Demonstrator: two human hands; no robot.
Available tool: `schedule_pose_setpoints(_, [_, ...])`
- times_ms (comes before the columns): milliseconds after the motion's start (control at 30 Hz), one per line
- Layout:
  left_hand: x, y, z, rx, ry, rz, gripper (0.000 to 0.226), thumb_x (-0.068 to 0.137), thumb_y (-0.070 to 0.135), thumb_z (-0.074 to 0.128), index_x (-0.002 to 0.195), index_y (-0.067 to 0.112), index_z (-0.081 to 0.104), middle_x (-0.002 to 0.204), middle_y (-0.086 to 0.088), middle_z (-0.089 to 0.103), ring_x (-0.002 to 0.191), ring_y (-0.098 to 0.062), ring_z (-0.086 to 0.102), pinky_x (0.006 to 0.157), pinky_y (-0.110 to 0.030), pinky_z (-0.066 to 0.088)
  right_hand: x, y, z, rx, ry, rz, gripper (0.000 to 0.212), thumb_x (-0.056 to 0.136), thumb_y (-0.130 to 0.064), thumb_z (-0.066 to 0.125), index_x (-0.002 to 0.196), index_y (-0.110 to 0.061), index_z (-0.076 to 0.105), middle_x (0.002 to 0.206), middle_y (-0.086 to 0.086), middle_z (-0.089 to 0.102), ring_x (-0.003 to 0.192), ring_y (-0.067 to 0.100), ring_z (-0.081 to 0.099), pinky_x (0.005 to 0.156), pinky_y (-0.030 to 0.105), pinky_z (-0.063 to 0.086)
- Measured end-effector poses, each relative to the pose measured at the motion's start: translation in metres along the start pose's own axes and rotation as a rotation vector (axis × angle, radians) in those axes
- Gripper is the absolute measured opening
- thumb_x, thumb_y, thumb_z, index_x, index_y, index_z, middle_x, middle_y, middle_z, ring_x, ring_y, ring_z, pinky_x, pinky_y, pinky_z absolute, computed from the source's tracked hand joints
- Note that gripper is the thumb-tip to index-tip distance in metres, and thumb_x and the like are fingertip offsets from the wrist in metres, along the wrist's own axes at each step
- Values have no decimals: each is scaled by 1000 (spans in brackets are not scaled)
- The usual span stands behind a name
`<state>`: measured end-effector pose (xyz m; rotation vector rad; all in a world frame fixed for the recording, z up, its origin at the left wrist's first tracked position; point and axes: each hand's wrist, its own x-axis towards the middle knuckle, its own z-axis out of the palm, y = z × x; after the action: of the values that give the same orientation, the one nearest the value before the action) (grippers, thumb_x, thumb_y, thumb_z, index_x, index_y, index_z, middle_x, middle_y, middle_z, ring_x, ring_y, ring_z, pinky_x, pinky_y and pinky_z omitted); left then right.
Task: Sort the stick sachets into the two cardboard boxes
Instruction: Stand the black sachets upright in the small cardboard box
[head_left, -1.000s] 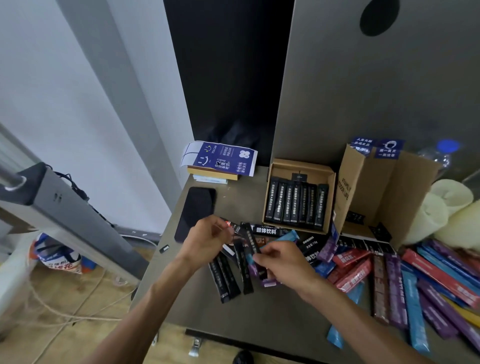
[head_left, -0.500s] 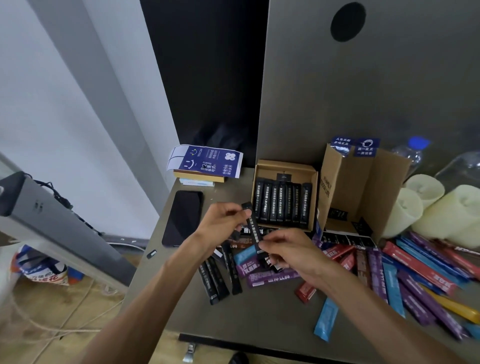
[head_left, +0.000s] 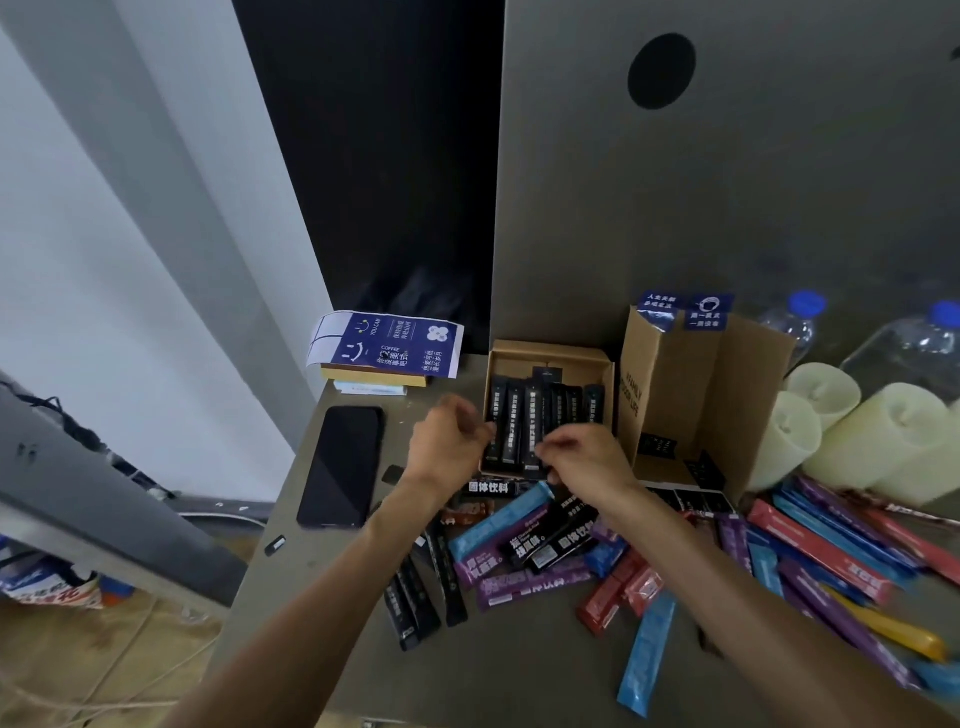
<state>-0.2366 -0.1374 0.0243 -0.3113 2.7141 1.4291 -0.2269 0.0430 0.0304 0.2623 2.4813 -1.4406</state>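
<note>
Both hands have gone forward from above the table to the flat box (head_left: 545, 353), and the black sachet (head_left: 532, 423) they held in the air half a second ago now stands in the box's row.

Behind everything rises one grey panel (head_left: 727, 182) with a dark round hole. One table (head_left: 311, 649) carries the rest. Two cardboard boxes stand at its back: the tall box (head_left: 670, 395), open towards the camera, touches the flat box's right wall. Three pale candles (head_left: 893, 436) lie beside the tall box, with two blue-capped bottles (head_left: 789, 322) behind them. One phone (head_left: 343, 462) lies face up on the left, near a small stack of books (head_left: 384, 345).

The flat box holds six or seven black sticks; the hands hide part of the row. The loose sachets (head_left: 815, 551), in blue, purple, red, black and one yellow, overlap too much for a full count. Three slim black sticks (head_left: 415, 608) lie at the heap's near left edge.

The right hand (head_left: 587, 457) has its fingers curled, pinching the lower end of the black sachet. The left hand (head_left: 449, 441) is blurred at the box's left wall, fingers curled; whether it holds anything, I cannot tell.
</note>
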Motion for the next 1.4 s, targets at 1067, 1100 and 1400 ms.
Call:
schedule_pose_setpoints(1067, [12,3,-5,188,-55,-8,45,85,45,74,115,20,50,97,3,64,85,-13,62,72,-26,48,19,5,15,-371,138,-159,13,92,-17,70,82,-11,75,84,-2,72,78,7,67,63,14,50])
schedule_pose_setpoints(1100, [3,0,-15,168,-55,11,37,87,42,72,110,20,53,94,6,65,85,-11,63,75,-24,50,8,4,14,-353,132,-186,13,92,-18,70,82,-13,75,82,-6,71,76,4,65,59,12,48])
schedule_pose_setpoints(1400, [-46,-70,-47,405,-163,-97,12,89,37,70,83,26,67,85,10,67,79,-10,64,71,-33,56,-71,26,65,-330,-123,-263,10,89,-18,73,79,-14,75,74,-13,67,63,-8,61,59,5,44])
